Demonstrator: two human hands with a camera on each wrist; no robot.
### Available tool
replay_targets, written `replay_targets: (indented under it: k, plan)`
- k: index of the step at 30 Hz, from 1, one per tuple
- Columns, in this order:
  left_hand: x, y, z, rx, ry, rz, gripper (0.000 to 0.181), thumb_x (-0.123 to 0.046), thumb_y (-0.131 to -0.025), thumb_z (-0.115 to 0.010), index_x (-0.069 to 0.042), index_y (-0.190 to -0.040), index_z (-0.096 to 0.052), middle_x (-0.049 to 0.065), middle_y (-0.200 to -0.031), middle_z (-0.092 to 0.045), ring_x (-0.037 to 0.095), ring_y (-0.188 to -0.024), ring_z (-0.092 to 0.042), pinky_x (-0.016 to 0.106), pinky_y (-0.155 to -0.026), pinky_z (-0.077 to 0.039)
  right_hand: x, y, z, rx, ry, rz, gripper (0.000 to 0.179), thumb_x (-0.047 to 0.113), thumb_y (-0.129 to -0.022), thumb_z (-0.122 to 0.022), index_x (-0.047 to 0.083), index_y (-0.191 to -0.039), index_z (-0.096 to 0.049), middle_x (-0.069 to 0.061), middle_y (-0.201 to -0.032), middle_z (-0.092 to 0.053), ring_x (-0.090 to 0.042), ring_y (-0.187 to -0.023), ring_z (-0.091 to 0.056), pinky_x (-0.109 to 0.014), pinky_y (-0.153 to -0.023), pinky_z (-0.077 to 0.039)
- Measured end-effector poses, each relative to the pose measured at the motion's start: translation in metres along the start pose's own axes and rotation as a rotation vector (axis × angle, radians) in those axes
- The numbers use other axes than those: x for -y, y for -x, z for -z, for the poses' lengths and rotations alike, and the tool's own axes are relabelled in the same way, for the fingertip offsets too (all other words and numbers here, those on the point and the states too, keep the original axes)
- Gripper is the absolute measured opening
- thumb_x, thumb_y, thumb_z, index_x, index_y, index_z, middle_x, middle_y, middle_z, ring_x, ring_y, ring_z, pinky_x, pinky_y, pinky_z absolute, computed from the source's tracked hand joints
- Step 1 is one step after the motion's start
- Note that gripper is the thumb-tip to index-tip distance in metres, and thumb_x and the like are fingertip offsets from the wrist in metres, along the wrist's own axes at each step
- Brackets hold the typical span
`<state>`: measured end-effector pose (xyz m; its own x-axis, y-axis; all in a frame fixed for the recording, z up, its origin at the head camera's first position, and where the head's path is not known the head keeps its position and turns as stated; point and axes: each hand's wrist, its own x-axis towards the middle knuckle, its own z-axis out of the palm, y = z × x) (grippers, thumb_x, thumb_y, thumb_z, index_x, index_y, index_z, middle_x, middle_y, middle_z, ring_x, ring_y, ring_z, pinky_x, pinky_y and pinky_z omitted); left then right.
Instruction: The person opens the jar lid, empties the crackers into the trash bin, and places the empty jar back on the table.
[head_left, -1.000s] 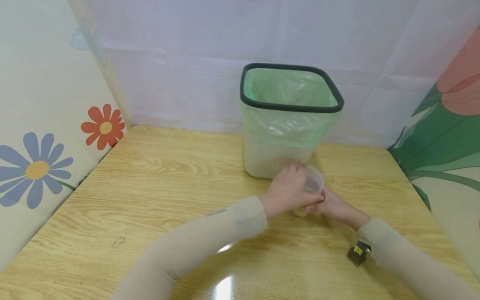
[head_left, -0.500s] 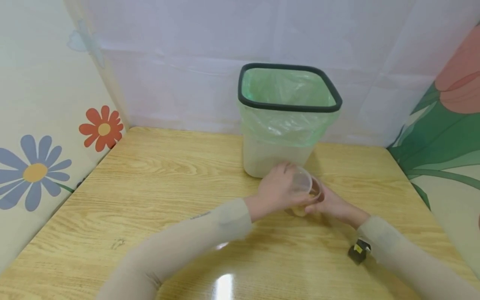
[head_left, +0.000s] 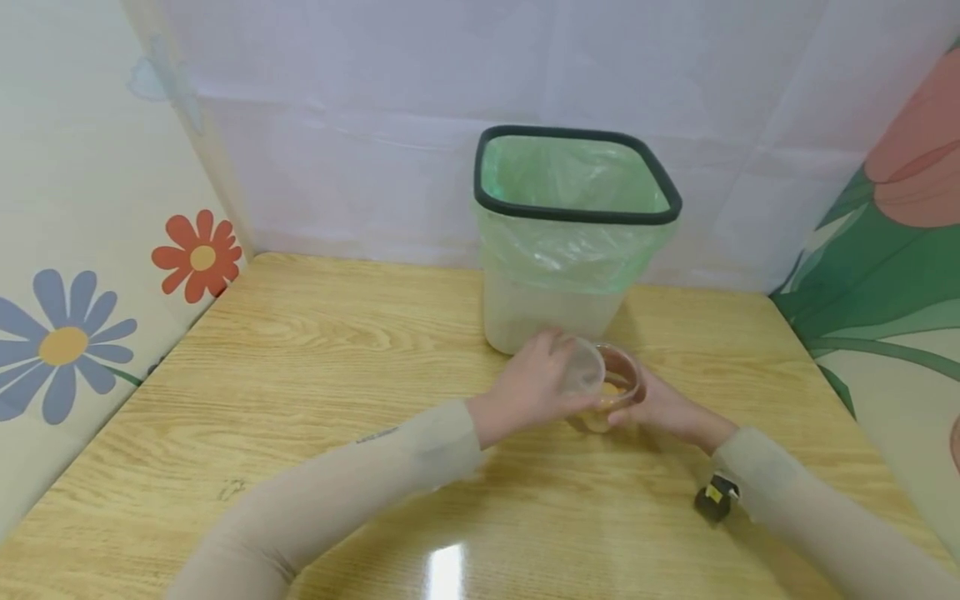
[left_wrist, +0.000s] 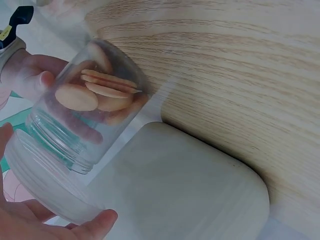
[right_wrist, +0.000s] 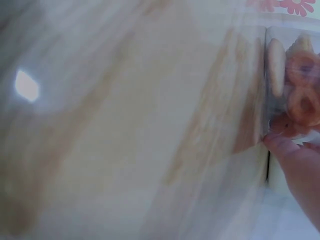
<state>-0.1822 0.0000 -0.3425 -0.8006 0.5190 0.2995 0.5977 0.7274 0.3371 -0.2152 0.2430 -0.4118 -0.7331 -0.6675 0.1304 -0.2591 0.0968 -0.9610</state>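
In the head view my left hand (head_left: 528, 382) holds a round translucent lid (head_left: 587, 367) by its edge, just left of the jar's mouth. My right hand (head_left: 663, 408) grips the clear jar (left_wrist: 62, 140) around its side. Through the jar wall in the left wrist view I see several flat tan cookies (left_wrist: 76, 97) near the bottom, and the threaded mouth is uncovered. Lid and jar appear apart, with a narrow gap. Ring-shaped snacks (right_wrist: 304, 104) also show inside the jar in the right wrist view, beside the right thumb.
A pale bin (head_left: 540, 317) with a green bag (head_left: 570, 254) and dark rim stands right behind the hands on the wood-grain table (head_left: 360, 358). A white cloth (head_left: 360, 150) hangs behind. A small black device (head_left: 716, 498) sits at the right wrist.
My left hand has moved left with the lid, away from the jar's mouth, so the opening and contents now show. The right hand and jar have stayed nearly in place.
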Motion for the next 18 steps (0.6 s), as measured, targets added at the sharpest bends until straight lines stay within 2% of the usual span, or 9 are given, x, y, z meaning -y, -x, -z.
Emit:
replay_targets:
  k: [7,13,18]
  plan:
    - [0.004,0.006,0.003,0.019,0.0,0.008,0.078,-0.054,-0.08,-0.075,-0.002,-0.133,-0.053,0.022,-0.135,-0.048,0.031,-0.118,-0.053,0.04,-0.097,-0.048,-0.001,-0.001,0.0,0.005,0.013,0.023,0.092,-0.009,-0.08,-0.071,0.002,-0.153,-0.016,-0.027,-0.152,-0.025,-0.042,-0.137,-0.029,-0.031,-0.102,-0.042]
    - [0.008,0.009,0.003,0.015,-0.014,0.012,0.08,-0.055,-0.08,-0.074,-0.001,-0.135,-0.051,0.023,-0.136,-0.047,0.033,-0.118,-0.053,0.041,-0.097,-0.049,-0.001,-0.002,-0.001,0.008,-0.001,0.041,0.091,-0.012,-0.079,-0.07,0.0,-0.152,-0.017,-0.026,-0.15,-0.029,-0.033,-0.136,-0.033,-0.033,-0.102,-0.043]
    - [0.012,0.011,0.006,0.009,-0.001,0.01,0.08,-0.054,-0.08,-0.075,-0.001,-0.135,-0.051,0.024,-0.136,-0.046,0.034,-0.119,-0.052,0.042,-0.097,-0.049,0.001,-0.002,-0.002,-0.007,0.006,0.029,0.091,-0.007,-0.079,-0.072,-0.002,-0.151,-0.017,-0.03,-0.15,-0.028,-0.045,-0.135,-0.029,-0.033,-0.099,-0.045]
